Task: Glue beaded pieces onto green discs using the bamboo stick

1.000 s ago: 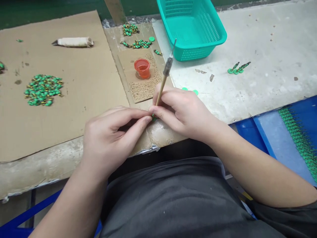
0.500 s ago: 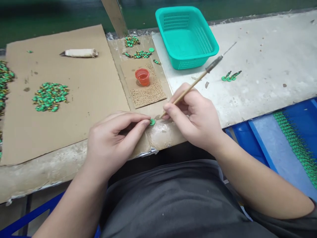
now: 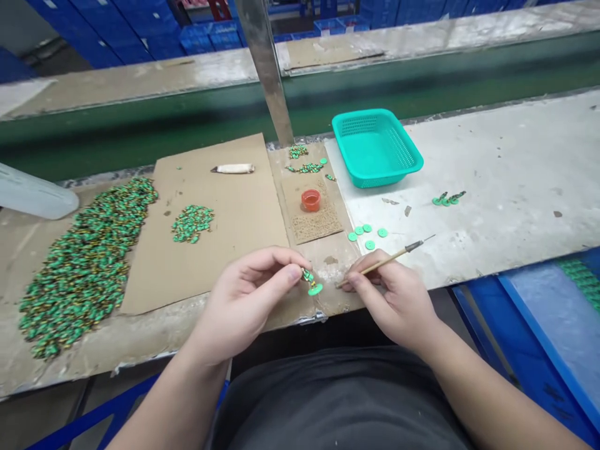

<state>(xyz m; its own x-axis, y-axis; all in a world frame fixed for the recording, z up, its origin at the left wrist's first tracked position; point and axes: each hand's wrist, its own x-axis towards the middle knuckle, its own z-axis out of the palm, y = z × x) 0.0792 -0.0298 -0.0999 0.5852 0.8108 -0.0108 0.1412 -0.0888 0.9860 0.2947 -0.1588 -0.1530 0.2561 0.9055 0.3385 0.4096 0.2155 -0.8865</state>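
Note:
Between thumb and fingers my left hand (image 3: pixel 257 297) pinches a small green, black and yellow figure (image 3: pixel 308 275), which stands on a round green disc (image 3: pixel 315 290) near the table's front edge. My right hand (image 3: pixel 391 290) holds a thin wooden-handled brush (image 3: pixel 387 261), its dark ferrule and fine tip pointing up to the right. Several loose green discs (image 3: pixel 370 245) lie just beyond my right hand. A small red cup (image 3: pixel 310 200) rests on a speckled cardboard piece (image 3: pixel 317 230). Three figures on discs (image 3: pixel 445 200) lie farther right.
A turquoise basket (image 3: pixel 375 153) is behind the discs. On the left, a cardboard sheet (image 3: pixel 234 212) bears a small pile of figures (image 3: pixel 192 223) and a white wrapped tool (image 3: pixel 234 169). A large pile of figures (image 3: pixel 89 262) lies beyond it. A metal post (image 3: pixel 267 69) rises behind.
The view has tilted up and shifted. The figure now shows upright on its disc at my left fingertips. My right hand has uncovered several green discs and still holds the brush.

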